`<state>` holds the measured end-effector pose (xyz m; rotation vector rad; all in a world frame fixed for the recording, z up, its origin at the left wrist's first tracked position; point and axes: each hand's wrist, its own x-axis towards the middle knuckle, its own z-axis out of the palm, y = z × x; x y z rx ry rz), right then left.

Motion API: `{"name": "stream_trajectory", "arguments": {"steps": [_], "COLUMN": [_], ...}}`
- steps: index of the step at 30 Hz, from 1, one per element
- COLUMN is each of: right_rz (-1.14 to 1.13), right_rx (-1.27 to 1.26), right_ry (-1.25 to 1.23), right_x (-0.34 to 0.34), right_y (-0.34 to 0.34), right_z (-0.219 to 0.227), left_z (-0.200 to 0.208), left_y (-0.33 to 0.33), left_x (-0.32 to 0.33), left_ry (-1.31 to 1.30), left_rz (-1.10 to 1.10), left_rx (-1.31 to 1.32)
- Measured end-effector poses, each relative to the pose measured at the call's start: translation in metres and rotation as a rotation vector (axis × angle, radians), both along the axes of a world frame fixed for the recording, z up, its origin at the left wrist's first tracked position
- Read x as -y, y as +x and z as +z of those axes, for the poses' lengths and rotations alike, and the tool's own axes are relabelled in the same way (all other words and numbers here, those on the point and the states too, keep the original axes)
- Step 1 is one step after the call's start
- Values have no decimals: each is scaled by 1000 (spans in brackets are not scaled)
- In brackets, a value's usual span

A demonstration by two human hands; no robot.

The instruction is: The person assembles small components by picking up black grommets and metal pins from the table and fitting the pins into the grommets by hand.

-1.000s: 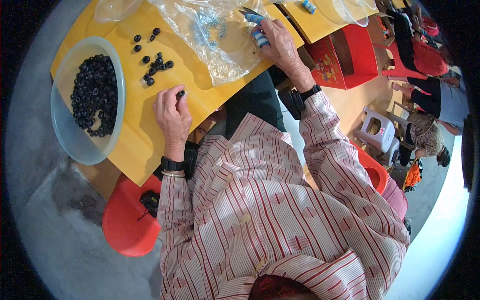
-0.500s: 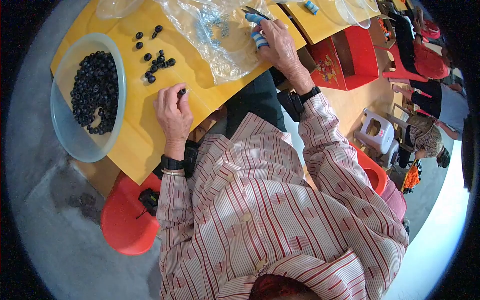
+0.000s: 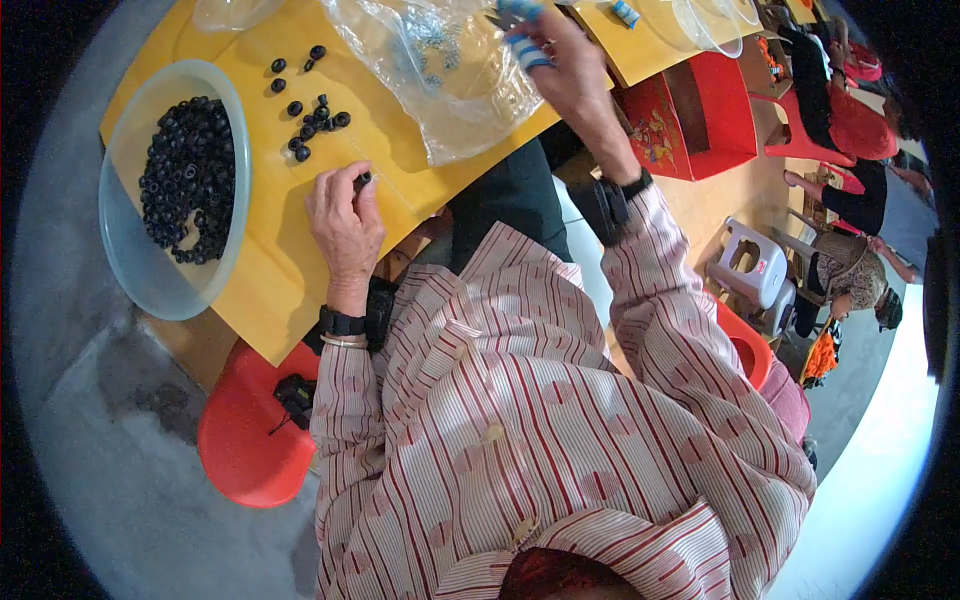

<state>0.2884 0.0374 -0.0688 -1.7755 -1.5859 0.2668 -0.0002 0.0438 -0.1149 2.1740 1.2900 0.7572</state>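
Observation:
My left hand [image 3: 345,215] rests at the near edge of the yellow table [image 3: 250,300], its thumb and fingers closed on a small black round part [image 3: 362,181]. Most of that part is hidden by the fingers. Over the far side of a clear plastic bag [image 3: 480,110], my right hand [image 3: 573,70] grips a pair of pliers [image 3: 528,48] by blue-and-white handles; the dark jaws point away to the left. Small bluish metallic pieces [image 3: 432,50] lie on or inside the bag. Several loose black parts [image 3: 318,120] are scattered on the tabletop beyond my left hand.
A translucent bowl [image 3: 120,250] full of black parts stands at the table's left edge. A red box [image 3: 720,120] is right of the table, with red stools [image 3: 250,440] and a grey stool [image 3: 750,260] around. Other people [image 3: 850,255] sit farther right.
My right hand has moved up and away with the pliers, and its forearm reaches farther over the bag. My left hand has stayed almost in place, still pinching the black part.

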Motion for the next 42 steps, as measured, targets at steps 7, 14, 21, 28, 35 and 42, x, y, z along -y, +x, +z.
{"name": "stream_trajectory", "arguments": {"steps": [7, 14, 21, 28, 35, 42], "right_rz": [-57, -69, 1, 129, 224, 298], "right_rx": [12, -127, -316, -319, -267, -247], "right_ry": [-145, -79, -85, -35, 62, 35], "right_x": [2, 12, 22, 33, 34, 41], "right_y": [3, -10, -43, -72, -96, -107], "right_z": [-18, -5, 14, 31, 44, 55], "left_z": [-1, 4, 4, 34, 57, 64], "left_y": [2, 2, -7, -8, -11, -13], "left_x": [-1, 0, 2, 14, 23, 29], "left_ry": [42, 6, -319, -763, -857, -922], "left_rz": [-4, 6, 113, 49, -109, -85], "left_rx": [11, 46, 424, 1201, 1340, 1339]}}
